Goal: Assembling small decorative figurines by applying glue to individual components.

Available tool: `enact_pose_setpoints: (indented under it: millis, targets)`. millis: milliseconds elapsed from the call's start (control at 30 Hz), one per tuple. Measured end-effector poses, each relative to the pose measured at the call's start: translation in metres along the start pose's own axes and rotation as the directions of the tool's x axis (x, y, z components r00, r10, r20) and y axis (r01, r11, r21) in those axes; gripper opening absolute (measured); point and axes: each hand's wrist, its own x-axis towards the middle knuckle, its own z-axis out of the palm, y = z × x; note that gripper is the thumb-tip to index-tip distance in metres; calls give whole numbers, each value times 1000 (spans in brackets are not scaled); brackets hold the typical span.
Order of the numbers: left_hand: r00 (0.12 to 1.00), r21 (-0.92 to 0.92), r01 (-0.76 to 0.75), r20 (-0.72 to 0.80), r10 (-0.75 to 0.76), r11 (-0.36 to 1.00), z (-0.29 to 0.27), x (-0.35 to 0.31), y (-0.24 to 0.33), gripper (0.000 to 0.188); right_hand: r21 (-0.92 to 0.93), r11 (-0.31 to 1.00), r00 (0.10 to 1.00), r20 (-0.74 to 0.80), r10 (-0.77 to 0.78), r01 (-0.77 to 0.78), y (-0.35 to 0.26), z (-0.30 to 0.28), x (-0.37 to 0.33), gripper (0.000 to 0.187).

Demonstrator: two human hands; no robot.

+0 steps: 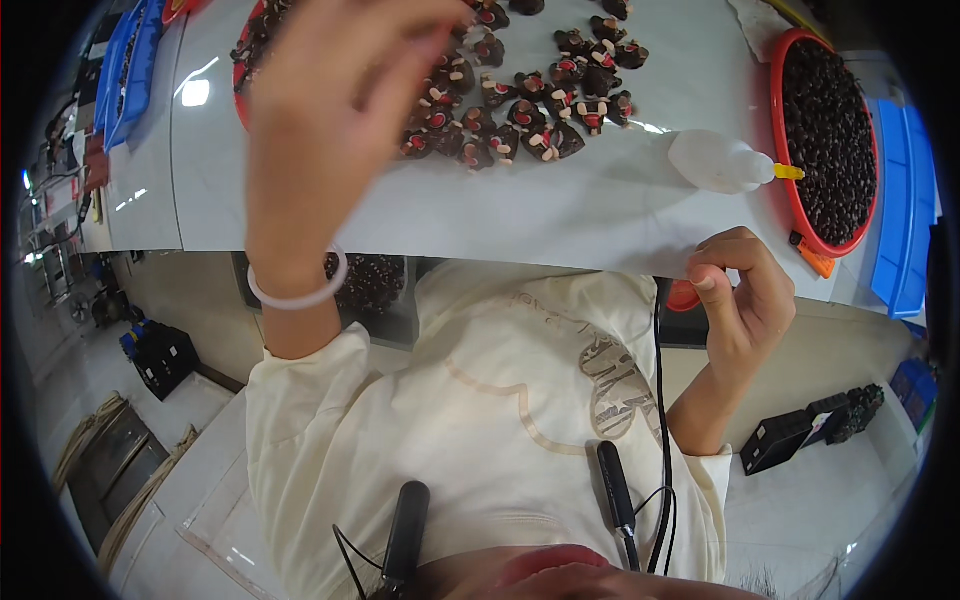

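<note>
My left hand is raised over the left part of the white table, smeared by motion, so its grip is unclear. It partly covers a group of small dark brown figures with red and pale parts. My right hand is at the table's front edge with fingers curled toward the thumb. Whatever may be inside that closed hand is hidden. Just beyond it, a translucent white squeeze bottle lies on its side, its yellow tip pointing right, close to a red basin full of small dark pieces.
Blue trays stand at the far left and right. Behind my left hand, another red basin is partly hidden. Below the table edge is a container of dark pieces. Black cables hang before my shirt.
</note>
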Motion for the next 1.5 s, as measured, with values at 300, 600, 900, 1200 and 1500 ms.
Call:
enact_pose_setpoints:
  millis: [300, 600, 900, 1200, 1500]
  targets:
    - [974, -90, 16, 227, 5, 996, 44, -3, 20, 19, -57, 998, 1000, -13, -5, 4, 2, -1, -4, 16]
    - [994, -269, 43, 111, -13, 962, 45, 6, 25, 22, -73, 997, 999, -13, 32, -33, 4, -8, -6, 15]
    - [988, -909, 122, 73, -135, 399, 52, -19, 42, 29, -115, 993, 954, -290, -70, 38, 25, -5, 23, 25]
    - [889, -911, 370, 403, -216, -181, 83, -39, 73, 29, 436, 896, 967, -184, 174, -78, 29, -5, 19, 36]
    - [911, -923, 362, 380, -162, -133, 97, -39, 69, 29, 47, 999, 988, -149, 27, -20, 8, -57, 8, 68]
